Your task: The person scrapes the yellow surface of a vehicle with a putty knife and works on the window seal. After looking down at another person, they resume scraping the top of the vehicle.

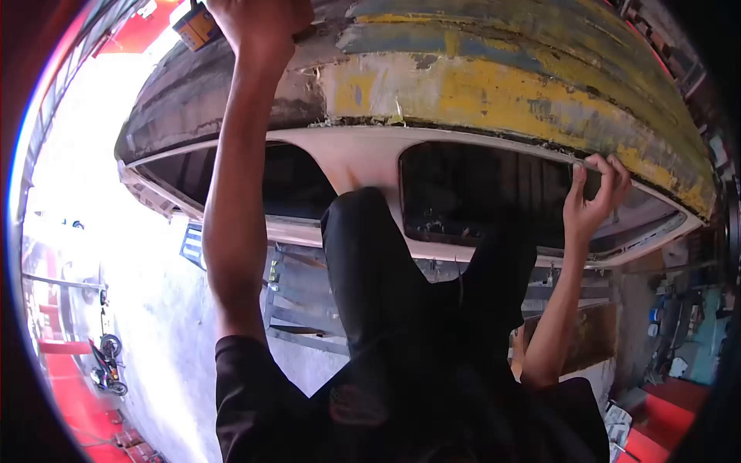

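Observation:
The roof (478, 89) of a vehicle spans the upper view, its worn surface patched yellow, grey and dark. My left hand (262, 23) is closed at the top edge of the picture, over the roof, with its fingers partly cut off. Right beside it shows a yellow-and-dark block (197, 28), which looks like the end of a power tool in that hand; the rest is hidden. On the other side, my right hand (598, 189) curls its fingers over the roof's lower edge, above a dark side window opening (478, 189).
My knees (363, 231) are against the vehicle's pale side pillar (363, 158). Slatted metal framing (297, 297) lies below. A motorcycle (108, 366) stands on the floor far left. Shelves or stacked items (687, 324) and a red surface (664, 417) line the right.

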{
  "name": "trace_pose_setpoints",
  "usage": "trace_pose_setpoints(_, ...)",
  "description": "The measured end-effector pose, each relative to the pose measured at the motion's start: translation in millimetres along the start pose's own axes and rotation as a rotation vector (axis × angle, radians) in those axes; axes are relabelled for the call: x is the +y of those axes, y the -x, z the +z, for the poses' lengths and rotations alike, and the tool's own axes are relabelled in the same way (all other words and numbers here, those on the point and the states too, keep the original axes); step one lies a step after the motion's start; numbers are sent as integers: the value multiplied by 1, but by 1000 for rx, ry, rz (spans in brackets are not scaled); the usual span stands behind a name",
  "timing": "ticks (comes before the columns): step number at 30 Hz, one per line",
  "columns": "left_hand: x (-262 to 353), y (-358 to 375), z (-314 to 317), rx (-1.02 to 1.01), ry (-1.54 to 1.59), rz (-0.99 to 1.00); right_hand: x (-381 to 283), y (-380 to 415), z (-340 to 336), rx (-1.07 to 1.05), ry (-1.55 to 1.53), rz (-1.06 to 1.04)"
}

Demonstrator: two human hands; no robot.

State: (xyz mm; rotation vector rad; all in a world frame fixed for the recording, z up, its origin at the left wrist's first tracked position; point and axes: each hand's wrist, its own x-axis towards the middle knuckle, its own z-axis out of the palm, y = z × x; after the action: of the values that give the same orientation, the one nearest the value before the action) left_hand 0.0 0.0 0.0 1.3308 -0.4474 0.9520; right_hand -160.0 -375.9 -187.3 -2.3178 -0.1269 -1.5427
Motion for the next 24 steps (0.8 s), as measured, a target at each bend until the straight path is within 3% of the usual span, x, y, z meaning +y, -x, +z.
trace_pose_setpoints(2, -4, 15, 10, -127, 37, -113, -1, -6, -3, 2, 4, 2)
trace_pose_setpoints(3, -2, 34, 10, -226, 69, -281, 3, -8, 0, -2, 14, -26)
trace_pose_setpoints(5, 6, 25, 14, -153, 43, 66, 4, -8, 2, 12, 28, -43)
trace_pose_setpoints(6, 11, 9, 5, -223, 561, -172, 3, -7, 4, 22, 23, -41)
trace_pose_setpoints(8, 20, 7, 9, 50, 115, -153, -2, -9, 3, 17, 7, -42)
trace_pose_setpoints(11, -3, 20, 5, -185, 72, -2, 2, -7, 3, 28, 23, -36)
trace_pose_setpoints(13, -1, 13, 2, -260, 636, -175, 1, -8, 4, 45, 16, -37)
trace_pose_setpoints(15, 2, 4, 1, 3, 155, -23, 0, -5, 4, 31, 13, -34)
trace_pose_setpoints(16, 8, 21, 3, -68, 162, -229, 0, -4, 3, 23, 20, -30)
trace_pose_setpoints(19, 3, 15, 12, -118, 17, 35, 1, -7, 2, 17, 35, -47)
trace_pose_setpoints(24, 1, 24, 5, -123, 52, -147, 0, -6, 2, 23, 14, -35)
